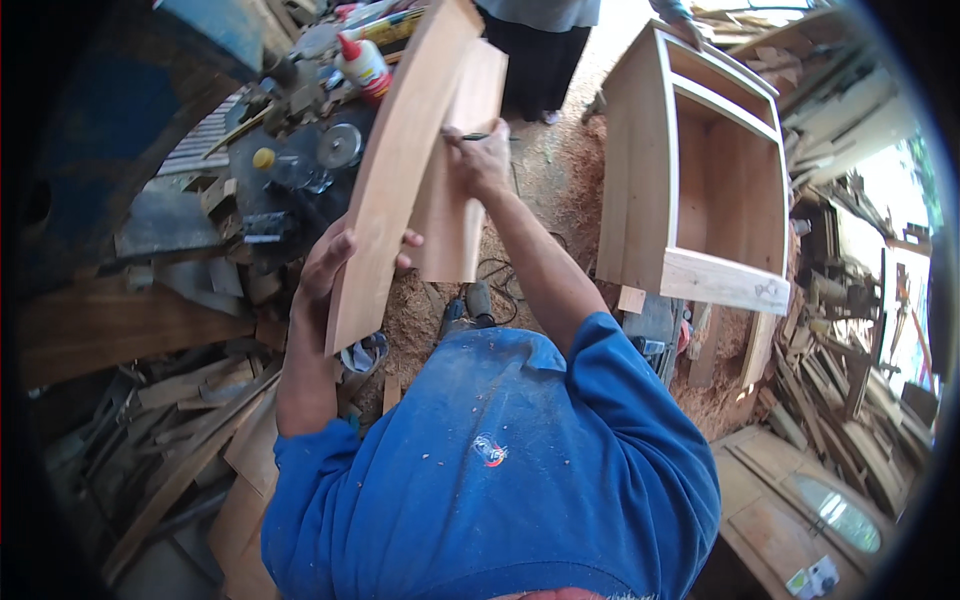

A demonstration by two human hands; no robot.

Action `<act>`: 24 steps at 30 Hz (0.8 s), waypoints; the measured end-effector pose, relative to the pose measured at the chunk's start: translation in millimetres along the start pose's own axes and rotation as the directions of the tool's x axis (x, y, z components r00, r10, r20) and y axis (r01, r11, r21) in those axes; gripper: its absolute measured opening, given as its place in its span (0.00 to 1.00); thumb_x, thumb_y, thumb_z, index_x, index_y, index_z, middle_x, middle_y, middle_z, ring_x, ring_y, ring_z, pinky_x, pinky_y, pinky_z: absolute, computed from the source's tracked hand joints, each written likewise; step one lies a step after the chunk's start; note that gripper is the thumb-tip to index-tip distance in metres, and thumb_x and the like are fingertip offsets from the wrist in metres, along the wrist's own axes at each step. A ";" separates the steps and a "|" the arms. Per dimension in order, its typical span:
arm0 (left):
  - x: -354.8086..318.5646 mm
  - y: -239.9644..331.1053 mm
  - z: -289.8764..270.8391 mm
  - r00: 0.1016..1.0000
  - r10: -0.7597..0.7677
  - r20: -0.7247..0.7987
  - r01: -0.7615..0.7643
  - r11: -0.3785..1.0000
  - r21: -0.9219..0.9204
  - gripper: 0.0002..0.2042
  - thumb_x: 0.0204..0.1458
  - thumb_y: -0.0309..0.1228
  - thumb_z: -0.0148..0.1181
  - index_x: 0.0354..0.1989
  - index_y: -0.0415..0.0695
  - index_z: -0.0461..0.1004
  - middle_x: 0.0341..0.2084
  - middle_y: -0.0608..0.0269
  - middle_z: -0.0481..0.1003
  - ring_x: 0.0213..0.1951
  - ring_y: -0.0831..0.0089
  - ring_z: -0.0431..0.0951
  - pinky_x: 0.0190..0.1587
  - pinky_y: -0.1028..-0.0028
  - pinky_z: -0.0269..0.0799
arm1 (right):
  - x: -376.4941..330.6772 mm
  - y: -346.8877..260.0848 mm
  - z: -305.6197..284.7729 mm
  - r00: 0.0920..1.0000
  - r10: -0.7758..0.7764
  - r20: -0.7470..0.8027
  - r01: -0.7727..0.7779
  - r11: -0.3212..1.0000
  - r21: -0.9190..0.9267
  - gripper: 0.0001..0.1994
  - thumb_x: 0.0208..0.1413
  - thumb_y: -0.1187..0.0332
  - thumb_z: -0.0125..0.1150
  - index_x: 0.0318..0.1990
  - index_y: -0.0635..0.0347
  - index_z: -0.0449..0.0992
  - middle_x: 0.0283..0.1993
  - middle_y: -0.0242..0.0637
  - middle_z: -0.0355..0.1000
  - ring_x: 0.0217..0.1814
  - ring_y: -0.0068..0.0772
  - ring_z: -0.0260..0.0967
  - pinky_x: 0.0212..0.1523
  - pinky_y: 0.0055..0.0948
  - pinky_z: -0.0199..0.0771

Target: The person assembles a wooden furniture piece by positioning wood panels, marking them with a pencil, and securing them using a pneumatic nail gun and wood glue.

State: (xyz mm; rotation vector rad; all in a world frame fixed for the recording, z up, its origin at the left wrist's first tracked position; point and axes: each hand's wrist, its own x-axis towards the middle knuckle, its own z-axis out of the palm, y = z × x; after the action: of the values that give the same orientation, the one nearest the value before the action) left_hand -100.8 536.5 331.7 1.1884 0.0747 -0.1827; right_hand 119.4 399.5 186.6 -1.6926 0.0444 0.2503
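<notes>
A long pale wooden board (385, 190) stands tilted in front of me, with its top leaning right. Around its lower part my left hand (328, 262) is closed, with fingertips showing past the right edge. Just behind and to the right is a second wooden board (440, 225), shorter and partly covered by the first. My right hand (483, 163) is closed on a thin dark pencil (474, 136) and lies against the upper part of this second board. Whether the two boards touch cannot be made out.
At right stands an unfinished wooden cabinet (640, 180) with open compartments; another person's hand (690, 35) rests on its top. A cluttered bench at left holds a white glue bottle (363, 65) with a red cap and a clear bottle (290, 168). Scrap wood (190, 440) and sawdust lie around.
</notes>
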 end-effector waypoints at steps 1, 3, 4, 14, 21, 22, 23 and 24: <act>-1.8 -0.1 7.2 1.000 0.015 -0.008 -0.015 1.000 -0.002 0.45 0.57 0.58 0.60 0.66 0.26 0.58 0.49 0.36 0.76 0.44 0.61 0.81 0.51 0.66 0.77 | 4.1 0.3 10.7 0.994 -0.068 -0.085 0.055 0.988 -0.146 0.45 0.41 0.52 0.82 0.58 0.73 0.62 0.49 0.53 0.71 0.52 0.49 0.71 0.54 0.43 0.73; 2.0 2.0 25.4 1.000 -0.024 -0.010 0.024 1.000 -0.014 0.46 0.56 0.57 0.62 0.66 0.25 0.58 0.49 0.36 0.76 0.44 0.61 0.80 0.51 0.65 0.75 | 33.1 26.0 18.3 0.994 -0.045 -0.103 0.020 0.971 -0.237 0.39 0.45 0.65 0.74 0.63 0.72 0.60 0.50 0.56 0.69 0.54 0.54 0.69 0.56 0.46 0.71; 16.7 -5.6 39.4 0.999 -0.030 0.015 0.030 0.999 0.037 0.48 0.53 0.60 0.64 0.65 0.25 0.58 0.48 0.37 0.76 0.43 0.62 0.80 0.51 0.66 0.76 | 59.6 52.6 7.0 0.955 -0.148 -0.257 0.011 0.885 -0.466 0.39 0.48 0.72 0.65 0.68 0.72 0.55 0.54 0.64 0.66 0.57 0.62 0.68 0.61 0.48 0.69; -24.7 -25.2 -3.8 0.981 0.040 -0.190 0.022 0.949 0.314 0.50 0.48 0.60 0.71 0.70 0.36 0.60 0.42 0.57 0.76 0.43 0.74 0.77 0.45 0.75 0.74 | 16.1 22.0 21.8 0.969 -0.151 -0.195 0.145 0.988 -0.044 0.25 0.54 0.78 0.53 0.63 0.69 0.67 0.52 0.66 0.73 0.56 0.62 0.74 0.54 0.46 0.74; -20.5 -39.4 -18.8 0.935 0.197 -0.296 -0.064 0.912 0.406 0.50 0.48 0.54 0.75 0.73 0.37 0.57 0.44 0.65 0.71 0.46 0.77 0.73 0.48 0.76 0.73 | 21.8 34.5 -32.3 0.951 -0.167 -0.261 0.222 0.955 0.199 0.18 0.64 0.73 0.54 0.59 0.72 0.73 0.47 0.43 0.79 0.46 0.28 0.74 0.50 0.27 0.75; -15.5 -45.1 -20.6 0.923 0.229 -0.309 -0.064 0.884 0.463 0.50 0.48 0.53 0.75 0.73 0.37 0.57 0.46 0.65 0.71 0.46 0.77 0.73 0.49 0.75 0.72 | 20.1 32.0 -44.3 0.962 -0.113 -0.248 0.182 0.944 0.275 0.17 0.65 0.72 0.55 0.59 0.71 0.73 0.47 0.45 0.79 0.47 0.29 0.74 0.51 0.28 0.74; -9.6 -49.9 -21.4 0.928 0.234 -0.291 -0.080 0.886 0.457 0.50 0.48 0.53 0.75 0.73 0.37 0.57 0.46 0.65 0.71 0.46 0.77 0.73 0.49 0.75 0.72 | 20.1 28.6 -56.3 0.970 -0.059 -0.235 0.141 0.926 0.350 0.17 0.65 0.71 0.56 0.59 0.71 0.74 0.47 0.46 0.78 0.48 0.31 0.74 0.52 0.29 0.74; -2.2 -57.0 -18.9 0.927 0.234 -0.294 -0.082 0.890 0.449 0.49 0.49 0.52 0.75 0.73 0.36 0.57 0.47 0.65 0.71 0.47 0.76 0.72 0.51 0.74 0.71 | 20.8 26.1 -71.9 0.961 -0.072 -0.266 0.162 0.929 0.332 0.17 0.65 0.71 0.56 0.59 0.71 0.74 0.47 0.46 0.78 0.48 0.31 0.74 0.52 0.29 0.74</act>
State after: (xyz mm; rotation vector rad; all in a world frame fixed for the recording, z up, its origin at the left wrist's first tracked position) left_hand -112.5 533.7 272.8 1.6554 0.2497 0.1681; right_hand 145.1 327.6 165.5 -1.3536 0.1653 -0.0631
